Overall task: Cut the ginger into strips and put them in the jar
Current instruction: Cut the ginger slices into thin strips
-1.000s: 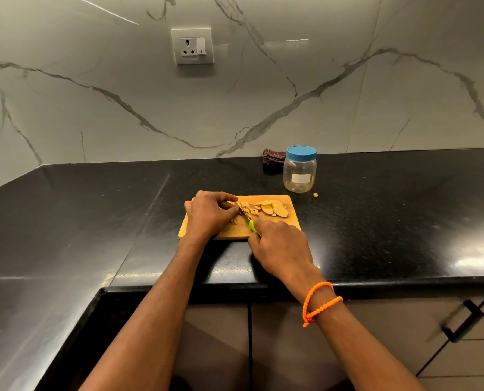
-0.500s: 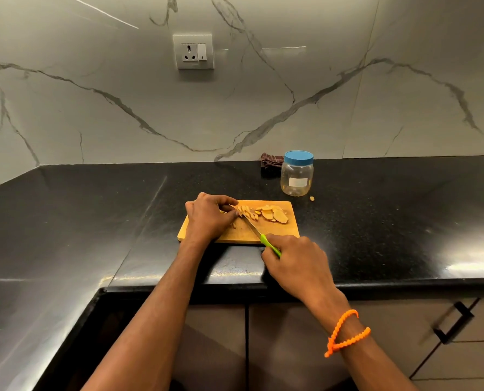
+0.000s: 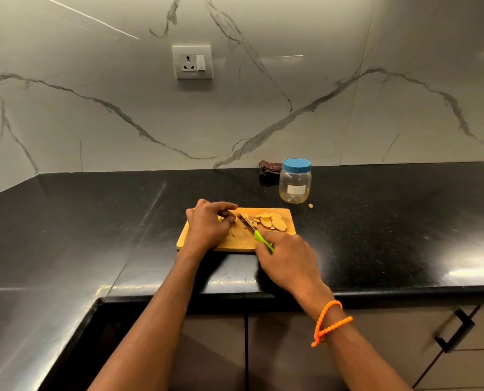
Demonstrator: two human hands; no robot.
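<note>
A glossy black stone counter runs wide beneath a veined marble wall, with bare room on every side of the work. Near its front edge lies a rectangular wooden cutting board, long axis left to right. Farther back and to the right stands a clear round jar, upright, its blue lid on. The left hand is curled over a piece of ginger on the board's left part, pinning it down. The right hand is wrapped around the green handle of a knife, whose blade slants away and leftward toward the left fingertips. Flat, pale ginger slices lie heaped on the board's far right.
</note>
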